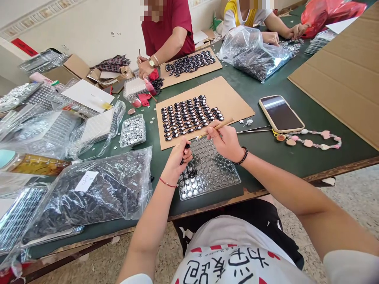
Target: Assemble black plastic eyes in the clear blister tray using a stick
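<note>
My left hand (178, 157) is closed around small black pieces (186, 146); one shows at the fingertips, and others may be hidden in the fist. In my right hand (225, 140) I pinch a thin wooden stick (217, 126). Its pale tip points left, close to my left fingertips, with a small shiny bit at its end. Below both hands lies a clear plastic tray (219, 175) of round cells, some filled with silvery discs, and a few black pieces (193, 173) rest on it. Just beyond, neat rows of black pieces with whitish oval faces (183, 118) lie on a cardboard sheet (233, 96).
A box of silvery discs (133, 131) stands left of the cardboard. Bags (118, 189) crowd the left side. At right are a phone (281, 112), a bead strap (308, 142), tweezers (254, 129) and a large cardboard panel (340, 75). Two people work across the table.
</note>
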A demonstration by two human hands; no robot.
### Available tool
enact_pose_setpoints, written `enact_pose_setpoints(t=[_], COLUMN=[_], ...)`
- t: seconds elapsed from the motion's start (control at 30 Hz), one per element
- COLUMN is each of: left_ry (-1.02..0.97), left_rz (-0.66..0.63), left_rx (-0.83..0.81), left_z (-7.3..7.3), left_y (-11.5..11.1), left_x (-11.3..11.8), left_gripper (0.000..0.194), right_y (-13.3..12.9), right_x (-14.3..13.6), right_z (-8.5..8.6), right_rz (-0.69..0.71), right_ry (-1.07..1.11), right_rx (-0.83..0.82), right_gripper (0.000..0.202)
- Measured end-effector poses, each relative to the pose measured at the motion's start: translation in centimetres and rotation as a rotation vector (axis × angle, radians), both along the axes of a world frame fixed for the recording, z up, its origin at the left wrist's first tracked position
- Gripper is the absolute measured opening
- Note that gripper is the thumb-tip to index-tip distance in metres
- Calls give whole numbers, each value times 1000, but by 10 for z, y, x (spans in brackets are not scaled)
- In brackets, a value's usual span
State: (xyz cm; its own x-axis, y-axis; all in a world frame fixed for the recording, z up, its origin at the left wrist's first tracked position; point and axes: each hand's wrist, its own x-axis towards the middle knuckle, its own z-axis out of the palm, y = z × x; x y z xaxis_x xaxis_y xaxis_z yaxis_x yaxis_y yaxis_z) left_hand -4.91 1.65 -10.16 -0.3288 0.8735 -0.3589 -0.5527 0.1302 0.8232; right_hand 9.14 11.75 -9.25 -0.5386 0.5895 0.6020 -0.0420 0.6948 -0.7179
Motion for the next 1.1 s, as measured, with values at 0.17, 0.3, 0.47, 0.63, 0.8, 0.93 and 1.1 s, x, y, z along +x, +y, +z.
enact_pose_setpoints(t=[0.17, 0.3, 0.47, 0.63, 0.8, 0.93, 1.1], left_ry=[457, 806, 941, 969, 1008, 984, 1001], left_rz=[-52, -18, 1, -26, -58, -44, -26], left_rx=[-96, -94, -62, -57, -65, -57, -33], left_z=[-5, -8, -6, -4, -4, -4, -4], left_y=[2, 1, 0, -1, -1, -1, -2], left_x=[5, 8, 6, 4, 4, 5, 6], left_gripper=[27, 26, 30, 28, 27, 26, 25], right_y=[-4, -9, -10, -9, -8, -8, -9], right_x=[2, 1, -1, -2, -3, -2, -2], right_z=[3, -1, -7, -10, -12, -13, -12], right_rz=[30, 83, 127, 93, 78, 75, 74], right_ry=[1, -9, -65, -132, -154, -185, -192], right_rx=[-4, 33, 131, 235, 259, 266, 273], right_gripper=[29, 29, 32, 35, 37, 40, 37])
